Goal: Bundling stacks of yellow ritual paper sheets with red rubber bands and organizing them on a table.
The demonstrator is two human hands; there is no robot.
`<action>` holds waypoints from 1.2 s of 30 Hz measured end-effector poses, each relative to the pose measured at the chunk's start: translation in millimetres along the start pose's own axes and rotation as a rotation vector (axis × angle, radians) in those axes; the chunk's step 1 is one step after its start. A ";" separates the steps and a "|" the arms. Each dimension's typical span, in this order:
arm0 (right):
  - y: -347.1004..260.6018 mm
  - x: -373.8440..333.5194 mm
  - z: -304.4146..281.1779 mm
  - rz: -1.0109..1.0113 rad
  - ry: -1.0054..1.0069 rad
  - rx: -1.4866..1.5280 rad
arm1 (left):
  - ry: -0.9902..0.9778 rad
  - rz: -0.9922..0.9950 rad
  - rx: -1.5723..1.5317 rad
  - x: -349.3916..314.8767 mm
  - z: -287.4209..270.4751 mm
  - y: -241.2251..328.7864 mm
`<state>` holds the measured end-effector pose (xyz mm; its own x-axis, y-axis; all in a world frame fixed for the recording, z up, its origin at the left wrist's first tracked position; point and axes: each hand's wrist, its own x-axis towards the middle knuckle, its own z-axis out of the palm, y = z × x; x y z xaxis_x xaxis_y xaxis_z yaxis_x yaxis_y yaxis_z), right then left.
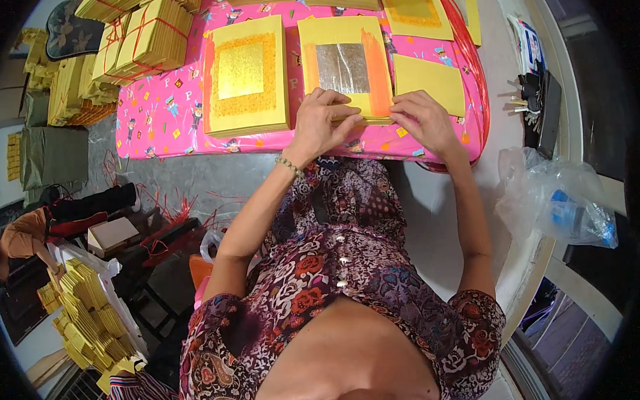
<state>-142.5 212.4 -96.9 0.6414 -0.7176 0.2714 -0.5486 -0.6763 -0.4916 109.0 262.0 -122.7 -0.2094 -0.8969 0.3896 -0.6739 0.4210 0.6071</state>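
A stack of yellow paper sheets lies on the pink table before me, its top sheet bearing a silver square and an orange stripe. My left hand is closed at its near edge, thumb and fingers against the paper. At the near right corner my right hand pinches the paper edge between thumb and fingers. How many sheets either hand grips is hidden. To the left stands another yellow stack with a gold square. A plain yellow sheet lies right of the silver-square stack, beyond my right hand.
Red-tied paper bundles fill the table's far left. Red plastic strands hang over its right edge. A clear bag with a blue item hangs at right. Another person's arm is at far left, near a tray of yellow bundles.
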 end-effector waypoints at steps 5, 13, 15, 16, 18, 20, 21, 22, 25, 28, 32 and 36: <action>-3.9 1.0 -4.8 0.026 -0.082 -0.009 | 0.009 -0.014 -0.008 0.4 0.9 -1.0; -3.4 2.2 -4.6 0.036 -0.072 -0.008 | 0.024 -0.007 -0.005 0.1 1.8 -1.3; -3.8 3.4 -5.6 0.028 -0.076 -0.014 | 0.032 -0.014 -0.011 -0.1 1.6 -0.6; -3.7 3.9 -5.7 0.024 -0.075 -0.020 | 0.032 -0.015 -0.011 0.2 1.5 -0.8; -3.0 4.1 -5.0 0.020 -0.074 -0.025 | 0.026 -0.024 -0.020 0.7 1.5 -1.2; -1.8 3.6 -3.2 0.003 -0.032 -0.019 | 0.028 -0.025 -0.017 0.9 2.2 -1.0; -2.1 3.4 -3.3 0.003 -0.032 -0.019 | 0.029 -0.027 -0.014 1.1 1.9 -0.3; -2.7 3.3 -3.7 0.016 -0.042 -0.015 | 0.029 -0.026 -0.014 1.6 1.5 0.2; -4.9 3.5 -5.5 0.035 -0.065 0.001 | 0.048 0.022 0.024 2.8 -0.4 0.9; -10.2 5.4 -7.4 -0.009 -0.042 -0.042 | 0.051 0.027 0.047 4.3 -2.1 1.4; -30.6 18.1 -3.3 -0.087 0.079 -0.113 | 0.049 0.061 0.099 6.5 -5.7 0.6; -23.9 25.4 13.4 -0.114 0.038 -0.124 | 0.024 0.049 0.117 12.6 -4.5 3.4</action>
<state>-105.9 212.6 -89.3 0.6834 -0.6396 0.3520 -0.5373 -0.7671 -0.3506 107.4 252.7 -112.7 -0.2279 -0.8716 0.4341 -0.7418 0.4442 0.5025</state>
